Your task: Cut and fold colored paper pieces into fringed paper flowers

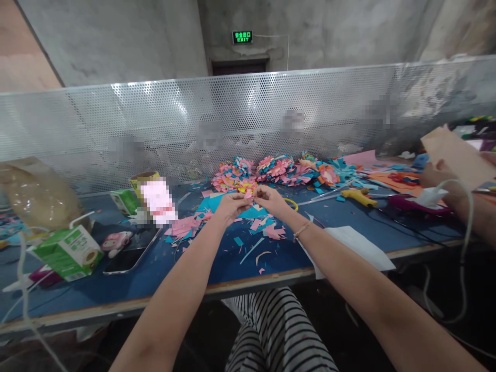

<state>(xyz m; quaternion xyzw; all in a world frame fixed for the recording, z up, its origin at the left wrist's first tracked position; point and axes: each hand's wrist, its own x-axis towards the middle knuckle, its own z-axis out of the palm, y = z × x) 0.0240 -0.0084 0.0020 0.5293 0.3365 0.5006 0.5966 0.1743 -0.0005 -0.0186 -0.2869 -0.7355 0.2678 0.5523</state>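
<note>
Both of my hands meet over the middle of the blue table [228, 268], fingertips pinched together around a small piece of pink paper [248, 195]. My left hand [232, 205] is closed on its left side, and my right hand [267, 198] is closed on its right. Just beyond them lies a heap of pink, blue and yellow paper flowers [275, 170]. Beneath and around the hands are a blue paper sheet [215, 203] and loose pink paper strips [186, 226]. How the fingers overlap the piece is partly hidden.
At left stand a green-white carton [72, 253], a phone [126, 260] and a plastic bag [39, 191]. A yellow glue gun [360, 197] and white sheet [352, 247] lie right. Another person's hand [437, 175] holds tan paper [457, 155]. A perforated metal screen [186, 119] closes the back.
</note>
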